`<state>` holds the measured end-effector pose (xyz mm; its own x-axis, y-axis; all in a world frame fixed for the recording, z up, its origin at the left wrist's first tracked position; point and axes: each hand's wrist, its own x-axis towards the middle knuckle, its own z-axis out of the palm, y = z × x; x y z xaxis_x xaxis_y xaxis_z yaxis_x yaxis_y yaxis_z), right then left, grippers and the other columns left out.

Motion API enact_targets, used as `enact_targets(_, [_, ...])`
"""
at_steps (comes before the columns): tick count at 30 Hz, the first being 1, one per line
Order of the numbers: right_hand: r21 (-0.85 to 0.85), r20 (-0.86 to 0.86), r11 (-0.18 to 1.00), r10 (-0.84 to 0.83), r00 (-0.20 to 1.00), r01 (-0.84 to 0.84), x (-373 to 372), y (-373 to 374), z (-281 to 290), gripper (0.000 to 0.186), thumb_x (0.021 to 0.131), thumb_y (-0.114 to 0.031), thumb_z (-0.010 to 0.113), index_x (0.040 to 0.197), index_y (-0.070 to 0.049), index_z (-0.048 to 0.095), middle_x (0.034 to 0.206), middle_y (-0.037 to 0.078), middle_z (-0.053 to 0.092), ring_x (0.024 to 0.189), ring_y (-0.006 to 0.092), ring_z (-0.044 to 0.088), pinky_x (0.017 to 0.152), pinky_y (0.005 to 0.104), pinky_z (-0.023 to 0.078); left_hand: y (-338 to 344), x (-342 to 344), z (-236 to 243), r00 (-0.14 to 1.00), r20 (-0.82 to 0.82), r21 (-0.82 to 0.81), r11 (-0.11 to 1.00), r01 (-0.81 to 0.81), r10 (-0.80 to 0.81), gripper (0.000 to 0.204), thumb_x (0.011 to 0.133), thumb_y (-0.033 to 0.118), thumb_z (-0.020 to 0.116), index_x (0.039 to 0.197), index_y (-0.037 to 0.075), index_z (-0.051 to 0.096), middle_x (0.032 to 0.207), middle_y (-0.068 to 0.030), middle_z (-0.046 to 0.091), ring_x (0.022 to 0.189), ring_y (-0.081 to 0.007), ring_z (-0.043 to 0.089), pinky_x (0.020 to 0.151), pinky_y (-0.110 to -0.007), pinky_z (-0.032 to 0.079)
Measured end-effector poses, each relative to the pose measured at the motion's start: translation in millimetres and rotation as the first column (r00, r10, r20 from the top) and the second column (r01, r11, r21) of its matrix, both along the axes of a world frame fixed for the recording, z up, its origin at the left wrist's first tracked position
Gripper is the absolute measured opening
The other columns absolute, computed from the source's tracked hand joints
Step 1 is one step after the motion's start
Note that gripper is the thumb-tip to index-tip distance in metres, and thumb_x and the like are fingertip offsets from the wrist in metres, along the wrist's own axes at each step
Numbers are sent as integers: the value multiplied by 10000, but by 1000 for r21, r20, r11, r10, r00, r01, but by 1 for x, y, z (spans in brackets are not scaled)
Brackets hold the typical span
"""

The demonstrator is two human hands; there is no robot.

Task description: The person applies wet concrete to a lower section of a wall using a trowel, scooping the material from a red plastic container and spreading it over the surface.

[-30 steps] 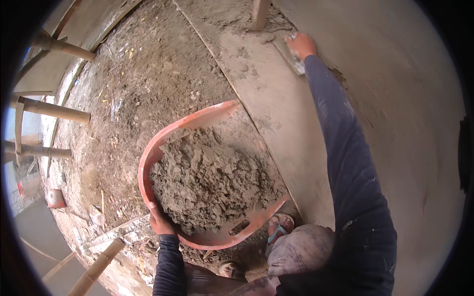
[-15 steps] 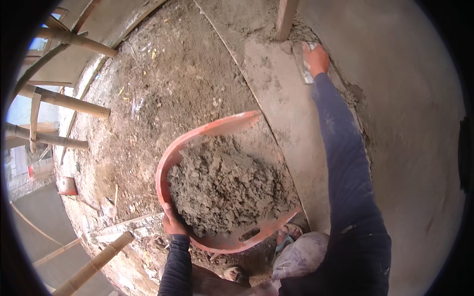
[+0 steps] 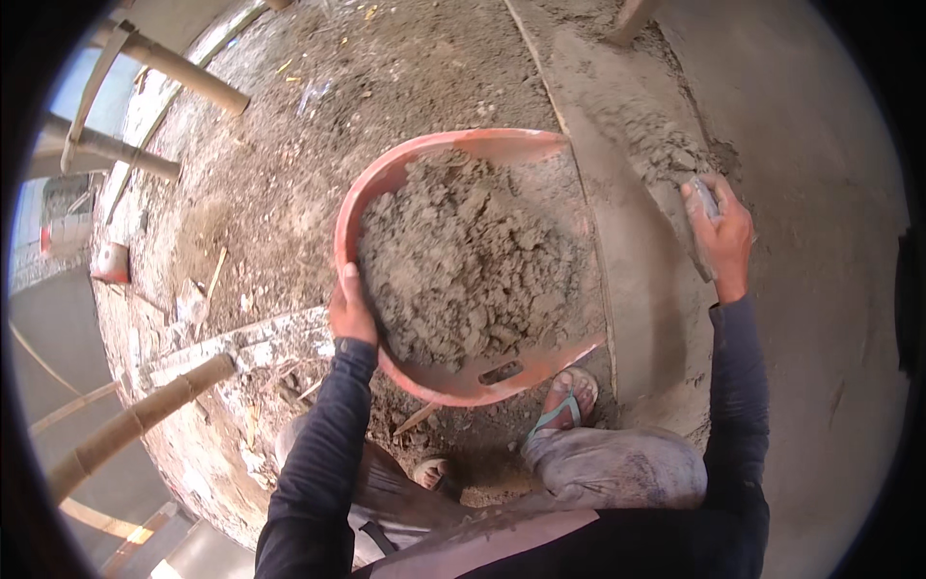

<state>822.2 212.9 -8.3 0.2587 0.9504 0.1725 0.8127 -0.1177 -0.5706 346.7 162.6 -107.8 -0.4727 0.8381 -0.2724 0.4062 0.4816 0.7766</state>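
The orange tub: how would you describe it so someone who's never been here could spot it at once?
Start with the long grey strip beside the smooth wall on the right. Just left of it, on the dirt ground, sits the orange tub. Unlike the small container far left, it is broad and heaped with lumpy grey mix.

Below us we see bare brown ground — rough and littered with pale scraps. On it we find an orange basin near the middle, its open side beside a smooth grey strip; farther left, a red-and-white bucket, a thin stick and a pale, dirt-smeared board. On the strip we see clumps of grey mix.
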Motion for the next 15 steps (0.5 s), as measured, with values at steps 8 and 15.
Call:
enact_targets(8, [89,466,646,646,604,-758,-126,-12,23,225,806,-250,668,950,-84,623,817,95,651,755,258,645,660,361,493,-4,-1,2,997,77,99,995,11,-18,637,960,504,409,1212,-63,553,1124,-202,622,1036,-271,578,927,-335,409])
enact_targets(15, [-83,-46,984,154,987,-157,-89,50,-38,324,868,-284,610,1002,11,589,859,189,647,829,313,639,705,379,495,-2,12,20,986,157,119,992,32,-51,620,971,471,416,1215,-85,540,1151,-182,614,1069,-242,563,946,-321,399])
